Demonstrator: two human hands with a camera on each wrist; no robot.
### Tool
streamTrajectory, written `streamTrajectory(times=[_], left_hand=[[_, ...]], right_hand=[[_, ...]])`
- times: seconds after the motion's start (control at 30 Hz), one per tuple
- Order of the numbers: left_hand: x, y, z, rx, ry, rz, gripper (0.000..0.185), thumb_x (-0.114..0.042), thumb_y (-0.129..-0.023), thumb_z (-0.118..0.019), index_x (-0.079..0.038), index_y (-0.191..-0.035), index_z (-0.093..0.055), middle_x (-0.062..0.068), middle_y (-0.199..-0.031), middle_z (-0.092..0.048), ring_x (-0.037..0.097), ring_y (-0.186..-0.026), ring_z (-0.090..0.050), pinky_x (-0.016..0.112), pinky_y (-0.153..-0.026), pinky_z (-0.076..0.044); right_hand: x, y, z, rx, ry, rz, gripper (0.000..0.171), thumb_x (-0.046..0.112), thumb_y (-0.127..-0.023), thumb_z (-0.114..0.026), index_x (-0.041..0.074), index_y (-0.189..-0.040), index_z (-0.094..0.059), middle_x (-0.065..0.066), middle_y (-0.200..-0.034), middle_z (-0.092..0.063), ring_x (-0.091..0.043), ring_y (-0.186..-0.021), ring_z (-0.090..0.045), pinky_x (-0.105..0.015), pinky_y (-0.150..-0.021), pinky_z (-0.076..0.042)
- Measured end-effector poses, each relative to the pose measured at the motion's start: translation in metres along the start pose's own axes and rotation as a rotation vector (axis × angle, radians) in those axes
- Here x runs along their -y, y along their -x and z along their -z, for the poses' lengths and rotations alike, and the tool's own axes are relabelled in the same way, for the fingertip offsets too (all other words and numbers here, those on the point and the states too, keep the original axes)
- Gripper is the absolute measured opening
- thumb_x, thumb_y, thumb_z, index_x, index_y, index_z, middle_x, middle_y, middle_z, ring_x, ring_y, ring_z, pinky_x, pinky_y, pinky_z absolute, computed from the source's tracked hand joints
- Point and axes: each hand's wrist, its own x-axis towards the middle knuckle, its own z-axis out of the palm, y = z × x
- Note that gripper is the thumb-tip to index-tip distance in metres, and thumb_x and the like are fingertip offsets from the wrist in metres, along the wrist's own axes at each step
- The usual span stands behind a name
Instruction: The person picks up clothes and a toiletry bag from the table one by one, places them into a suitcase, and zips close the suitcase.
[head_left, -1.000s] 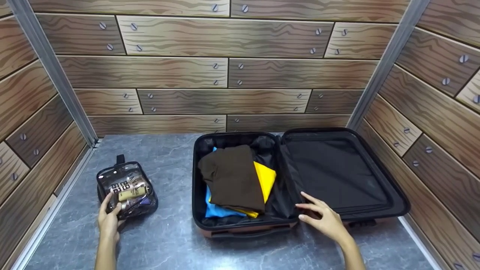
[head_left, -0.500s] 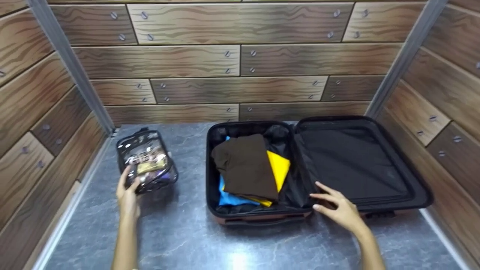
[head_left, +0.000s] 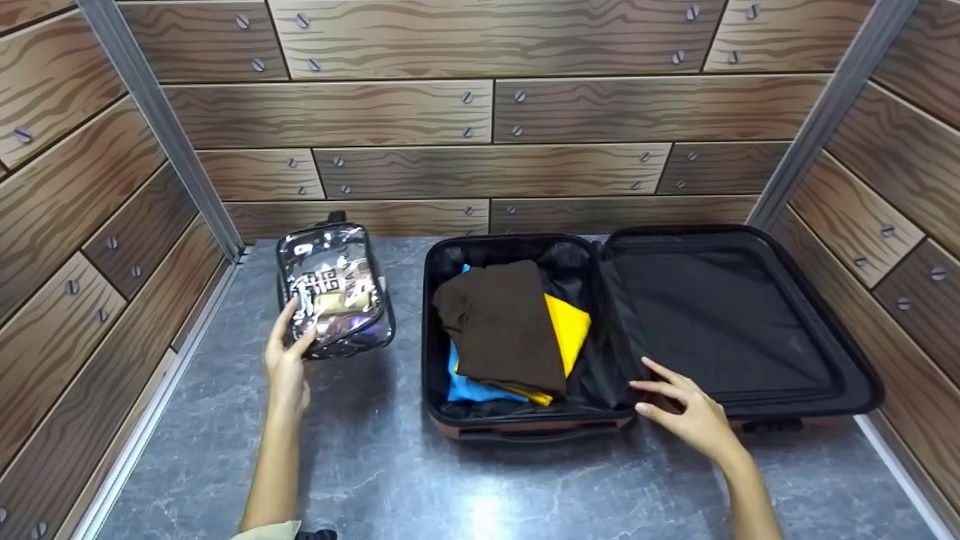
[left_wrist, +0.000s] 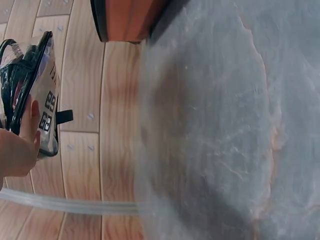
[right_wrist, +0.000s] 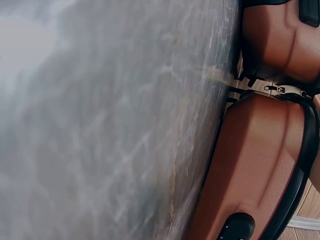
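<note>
Toiletry bag: a clear pouch with black trim, held off the worktop near the far left corner, tilted, its near end gripped. Small bottles and tubes are seen through the plastic. In the left wrist view the pouch is seen edge-on above the hand.

Left hand: closed on the near end of the pouch, thumb laid on the clear top face, fingers curled under. The forearm is stretched forward from the near edge, almost straight. A pale sleeve hem shows at the bottom of the head view.

Right hand: laid on the near rim of the suitcase, where tub and lid meet. Fingers are straight and spread, pointing left; nothing is gripped. The wrist is bent slightly, the forearm coming in from the near right edge.

Suitcase: open flat across the middle and right of the worktop, black lining inside, brown-orange shell outside. It lies well apart from the pouch, a strip of bare worktop between.

Left half contents: a dark brown folded garment on top, a yellow one and a blue one beneath.

Surroundings: wood-pattern panel walls on three sides.
</note>
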Motion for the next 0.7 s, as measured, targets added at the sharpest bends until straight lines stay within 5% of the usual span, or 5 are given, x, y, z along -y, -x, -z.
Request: streamTrajectory(times=[0.3,0.7], left_hand=[[0.001,0.01,-0.023,0.068,0.018,0.036,0.052,0.008,-0.089,-0.047,-0.003,-0.139,-0.037,0.015,-0.124,-0.044,0.013,-0.073,-0.058,0.021,-0.06,-0.05],[0.007,0.016,-0.055,0.163,0.024,0.023,0.053,0.006,-0.086,-0.053,-0.001,-0.137,-0.04,0.017,-0.129,-0.043,0.019,-0.086,-0.057,0.026,-0.069,-0.051]], right_hand=[[0.0,0.003,0.002,0.021,-0.01,-0.038,0.033,0.034,-0.081,-0.07,0.029,-0.114,-0.067,0.01,-0.14,-0.039,-0.025,-0.127,-0.033,-0.062,-0.09,-0.029],[0.001,0.0,0.002,0.007,-0.022,-0.005,0.033,0.034,-0.08,-0.071,0.031,-0.113,-0.067,0.008,-0.14,-0.04,-0.025,-0.128,-0.032,-0.061,-0.092,-0.028]])
